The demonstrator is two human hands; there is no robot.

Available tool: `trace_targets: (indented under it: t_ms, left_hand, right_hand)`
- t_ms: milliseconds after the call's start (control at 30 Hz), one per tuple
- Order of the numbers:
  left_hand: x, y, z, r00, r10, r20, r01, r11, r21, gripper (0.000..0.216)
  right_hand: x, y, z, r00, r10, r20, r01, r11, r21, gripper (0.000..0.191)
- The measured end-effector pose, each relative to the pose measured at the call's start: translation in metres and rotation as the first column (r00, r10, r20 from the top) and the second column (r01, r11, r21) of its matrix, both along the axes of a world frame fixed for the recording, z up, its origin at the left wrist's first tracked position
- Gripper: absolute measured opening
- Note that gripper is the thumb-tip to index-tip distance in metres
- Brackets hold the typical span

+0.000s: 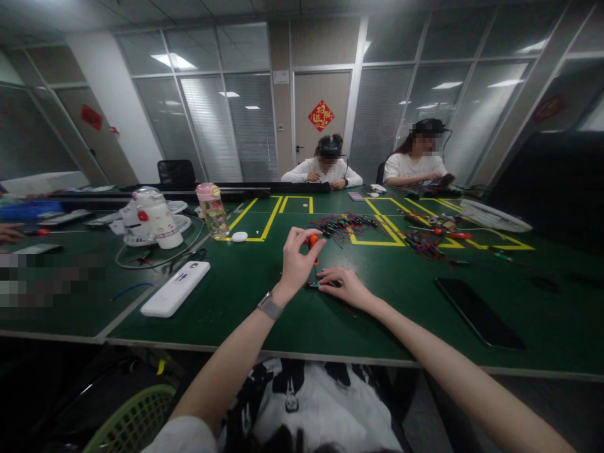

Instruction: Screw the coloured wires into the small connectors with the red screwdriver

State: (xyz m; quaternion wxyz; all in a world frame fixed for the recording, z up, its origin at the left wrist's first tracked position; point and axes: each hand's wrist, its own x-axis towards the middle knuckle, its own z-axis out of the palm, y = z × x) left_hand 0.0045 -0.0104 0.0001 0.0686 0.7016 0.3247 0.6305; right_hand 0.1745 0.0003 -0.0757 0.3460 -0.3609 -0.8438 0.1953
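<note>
My left hand (298, 255) is raised a little over the green table (264, 302), its fingers pinched on the orange handle of a small screwdriver (312, 242) that points down. My right hand (343, 284) lies flat beside it, fingers pressing a small dark connector part (315, 285) with thin wires against the table. A watch sits on my left wrist. A heap of coloured wires (346, 223) lies just beyond both hands.
A white power bank (175, 288) and a pink-lidded bottle (212, 211) are at left. A black phone (479, 313) lies at right. More wires and a red-handled tool (446, 234) sit far right. Two people work at the table's far side.
</note>
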Motion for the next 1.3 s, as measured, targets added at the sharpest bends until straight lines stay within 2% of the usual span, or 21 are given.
trace_targets:
  t_ms: [200, 500, 733, 967, 1200, 1300]
  left_hand:
    - [-0.0002, -0.0030, 0.0033, 0.993, -0.116, -0.015, 0.116, 0.993, -0.031, 0.028]
    - [0.0001, -0.0005, 0.0013, 1.000, 0.016, 0.007, -0.016, 1.000, 0.014, 0.012]
    - [0.0006, -0.0028, 0.0019, 0.993, -0.121, -0.018, 0.120, 0.992, -0.036, 0.030]
    - [0.0010, -0.0015, 0.0002, 1.000, -0.002, -0.014, 0.002, 1.000, 0.006, 0.017]
    - [0.0005, -0.0023, 0.0012, 0.993, -0.122, -0.004, 0.122, 0.992, -0.031, 0.030]
    - [0.0006, -0.0016, 0.0012, 0.992, -0.128, -0.005, 0.128, 0.991, -0.033, 0.028]
  right_hand:
    - [0.0000, 0.0011, -0.0012, 1.000, -0.007, 0.007, 0.008, 1.000, -0.005, 0.015]
    - [0.0001, 0.0006, -0.0003, 1.000, 0.000, -0.004, 0.000, 1.000, -0.001, 0.015]
    - [0.0007, 0.0027, -0.0029, 1.000, 0.001, -0.001, -0.001, 1.000, 0.014, 0.016]
    - [-0.0002, 0.0022, -0.0019, 1.000, 0.003, -0.005, -0.003, 1.000, 0.017, 0.014]
    - [-0.0003, 0.0021, -0.0017, 1.000, -0.007, 0.003, 0.007, 1.000, 0.004, 0.015]
    - [-0.0001, 0.0021, -0.0020, 1.000, -0.008, 0.006, 0.008, 1.000, 0.002, 0.015]
